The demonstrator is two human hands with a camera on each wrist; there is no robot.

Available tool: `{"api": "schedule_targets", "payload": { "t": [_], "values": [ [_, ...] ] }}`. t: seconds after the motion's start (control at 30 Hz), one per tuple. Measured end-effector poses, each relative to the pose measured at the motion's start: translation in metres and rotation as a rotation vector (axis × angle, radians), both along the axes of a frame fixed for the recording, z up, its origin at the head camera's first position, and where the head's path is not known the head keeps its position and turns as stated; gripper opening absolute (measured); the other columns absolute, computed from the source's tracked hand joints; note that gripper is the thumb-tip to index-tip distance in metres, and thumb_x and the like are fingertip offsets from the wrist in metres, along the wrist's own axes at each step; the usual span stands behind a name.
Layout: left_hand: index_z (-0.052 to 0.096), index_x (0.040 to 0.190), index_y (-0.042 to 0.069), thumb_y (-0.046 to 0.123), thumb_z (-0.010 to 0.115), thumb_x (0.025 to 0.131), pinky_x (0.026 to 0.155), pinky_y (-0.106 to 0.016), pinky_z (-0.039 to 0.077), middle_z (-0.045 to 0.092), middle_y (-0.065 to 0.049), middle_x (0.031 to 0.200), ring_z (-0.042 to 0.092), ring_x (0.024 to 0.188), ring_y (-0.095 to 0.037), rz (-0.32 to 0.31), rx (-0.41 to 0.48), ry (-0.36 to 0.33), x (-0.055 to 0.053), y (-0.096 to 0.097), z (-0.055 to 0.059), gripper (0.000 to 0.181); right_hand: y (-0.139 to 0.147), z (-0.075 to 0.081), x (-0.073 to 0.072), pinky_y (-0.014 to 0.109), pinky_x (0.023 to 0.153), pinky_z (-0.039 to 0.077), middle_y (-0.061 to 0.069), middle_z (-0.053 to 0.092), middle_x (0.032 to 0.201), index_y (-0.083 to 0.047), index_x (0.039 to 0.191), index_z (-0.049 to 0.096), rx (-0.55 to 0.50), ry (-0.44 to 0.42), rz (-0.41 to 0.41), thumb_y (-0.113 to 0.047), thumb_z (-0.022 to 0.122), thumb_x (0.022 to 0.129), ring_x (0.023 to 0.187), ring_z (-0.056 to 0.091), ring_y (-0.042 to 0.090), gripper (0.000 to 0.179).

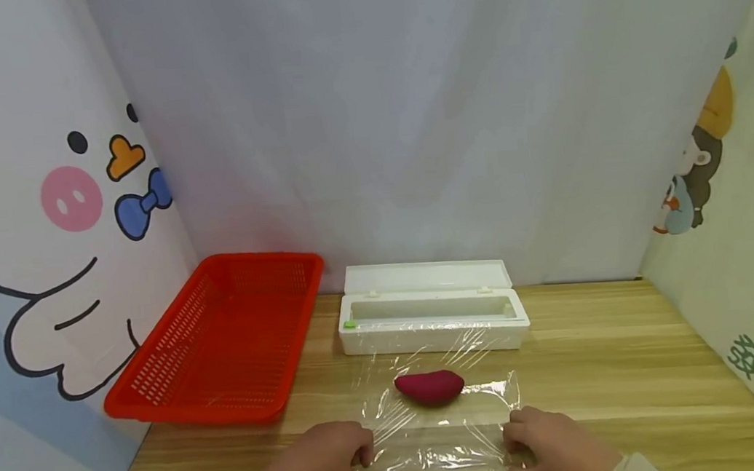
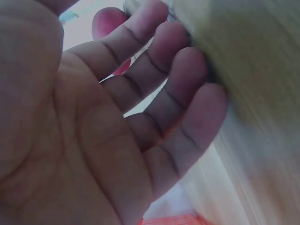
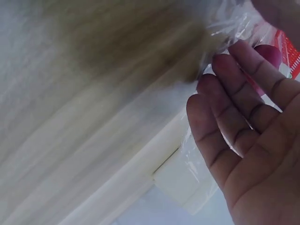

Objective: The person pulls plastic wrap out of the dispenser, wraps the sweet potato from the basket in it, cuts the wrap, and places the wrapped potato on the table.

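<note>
A purple-red sweet potato (image 1: 430,388) lies on a sheet of clear plastic wrap (image 1: 443,435) spread on the table. At the sheet's left edge is my left hand (image 1: 323,459), fingertips touching or very near the film. My right hand (image 1: 556,445) is at the opposite edge, also at the film. Both wrist views show gently bent fingers, with thumb and fingertips apart. Part of the sweet potato (image 2: 108,22) shows behind the left fingers. Wrinkled wrap (image 3: 234,21) is by the right fingertips; whether they touch it I cannot tell.
Behind the sweet potato stands a white wrap dispenser box (image 1: 433,337) with its lid (image 1: 427,277) raised. A red plastic basket (image 1: 214,342) sits at the left. A grey curtain (image 1: 408,116) closes the back, and printed panels flank the wooden table (image 1: 609,365).
</note>
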State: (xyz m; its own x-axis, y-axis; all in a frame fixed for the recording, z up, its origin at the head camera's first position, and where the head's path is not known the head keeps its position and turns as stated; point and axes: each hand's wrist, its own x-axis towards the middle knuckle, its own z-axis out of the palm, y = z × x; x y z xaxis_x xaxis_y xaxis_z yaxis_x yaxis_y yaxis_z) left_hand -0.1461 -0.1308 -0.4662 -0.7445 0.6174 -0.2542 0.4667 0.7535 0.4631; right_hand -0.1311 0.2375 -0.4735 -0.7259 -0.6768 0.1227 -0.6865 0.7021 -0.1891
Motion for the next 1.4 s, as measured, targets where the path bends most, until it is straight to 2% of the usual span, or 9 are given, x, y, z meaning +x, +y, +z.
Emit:
{"api": "schedule_targets", "payload": {
  "t": [0.2,0.4,0.6,0.8,0.87,1.03,1.1,1.27,1.4],
  "values": [
    [0.055,0.069,0.026,0.023,0.075,0.069,0.055,-0.023,0.036,0.046,0.013,0.066,0.042,0.06,-0.005,-0.025,-0.02,0.027,0.003,0.002,0.003,0.021,-0.006,-0.001,0.004,0.02,0.055,0.033,-0.018,0.039,0.074,-0.03,0.081,0.047,0.002,-0.102,-0.098,-0.053,0.077,0.068,0.064,0.036,0.001,0.04],
    [0.055,0.063,0.029,0.014,0.066,0.073,0.055,-0.019,0.036,0.045,0.018,0.06,0.042,0.058,0.0,-0.072,0.072,0.145,-0.001,-0.003,0.002,0.022,-0.009,-0.01,0.002,0.017,0.052,0.031,-0.019,0.034,0.071,-0.027,0.072,0.044,-0.051,0.123,-0.043,-0.021,0.074,0.075,0.06,0.031,0.0,0.031],
    [0.056,0.074,0.033,0.025,0.069,0.083,0.059,-0.021,0.039,0.05,0.017,0.066,0.046,0.064,-0.001,0.021,0.134,0.106,-0.015,-0.014,0.01,0.018,-0.003,-0.008,0.003,0.016,0.053,0.035,-0.019,0.04,0.073,-0.028,0.073,0.049,-0.088,0.123,-0.061,-0.014,0.071,0.079,0.062,0.035,-0.001,0.026],
    [0.056,0.08,0.033,0.028,0.068,0.088,0.062,-0.022,0.043,0.053,0.016,0.073,0.049,0.069,-0.004,0.115,0.245,0.184,-0.027,-0.019,0.018,0.015,-0.002,0.002,0.003,0.018,0.059,0.042,-0.022,0.048,0.08,-0.028,0.083,0.061,-0.162,0.256,-0.11,-0.015,0.073,0.081,0.07,0.046,-0.003,0.017],
    [0.056,0.081,0.032,0.027,0.067,0.089,0.065,-0.022,0.045,0.053,0.016,0.075,0.05,0.072,-0.005,0.132,0.277,0.217,-0.028,-0.017,0.02,0.014,-0.004,0.006,0.004,0.02,0.063,0.045,-0.021,0.049,0.081,-0.026,0.087,0.06,-0.211,0.205,-0.153,-0.014,0.068,0.085,0.073,0.048,-0.004,0.015],
    [0.056,0.084,0.03,0.025,0.067,0.089,0.073,-0.024,0.048,0.053,0.017,0.082,0.053,0.079,-0.007,0.161,0.323,0.271,-0.027,-0.011,0.025,0.013,-0.009,0.013,0.005,0.021,0.061,0.044,-0.015,0.051,0.076,-0.025,0.09,0.049,-0.376,-0.131,-0.236,-0.015,0.051,0.098,0.069,0.047,-0.002,0.012],
    [0.056,0.083,0.03,0.024,0.067,0.089,0.073,-0.025,0.049,0.054,0.017,0.082,0.054,0.079,-0.006,0.168,0.333,0.273,-0.026,-0.01,0.027,0.013,-0.011,0.014,0.005,0.02,0.062,0.045,-0.013,0.049,0.075,-0.023,0.09,0.046,-0.398,-0.199,-0.238,-0.018,0.054,0.097,0.069,0.049,-0.002,0.012],
    [0.058,0.082,0.027,0.021,0.068,0.088,0.067,-0.023,0.049,0.055,0.017,0.077,0.053,0.073,-0.004,0.177,0.342,0.237,-0.025,-0.008,0.03,0.014,-0.009,0.014,0.004,0.022,0.066,0.05,-0.018,0.054,0.079,-0.018,0.094,0.052,-0.409,-0.139,-0.235,-0.017,0.069,0.087,0.075,0.055,-0.003,0.018],
    [0.057,0.082,0.029,0.022,0.068,0.088,0.063,-0.021,0.046,0.055,0.018,0.075,0.052,0.07,-0.002,0.187,0.315,0.243,-0.025,-0.009,0.033,0.014,-0.004,0.017,0.004,0.021,0.06,0.049,-0.021,0.059,0.077,-0.024,0.088,0.061,-0.469,-0.049,-0.24,-0.014,0.073,0.082,0.07,0.056,-0.004,0.017]
  ]
}}
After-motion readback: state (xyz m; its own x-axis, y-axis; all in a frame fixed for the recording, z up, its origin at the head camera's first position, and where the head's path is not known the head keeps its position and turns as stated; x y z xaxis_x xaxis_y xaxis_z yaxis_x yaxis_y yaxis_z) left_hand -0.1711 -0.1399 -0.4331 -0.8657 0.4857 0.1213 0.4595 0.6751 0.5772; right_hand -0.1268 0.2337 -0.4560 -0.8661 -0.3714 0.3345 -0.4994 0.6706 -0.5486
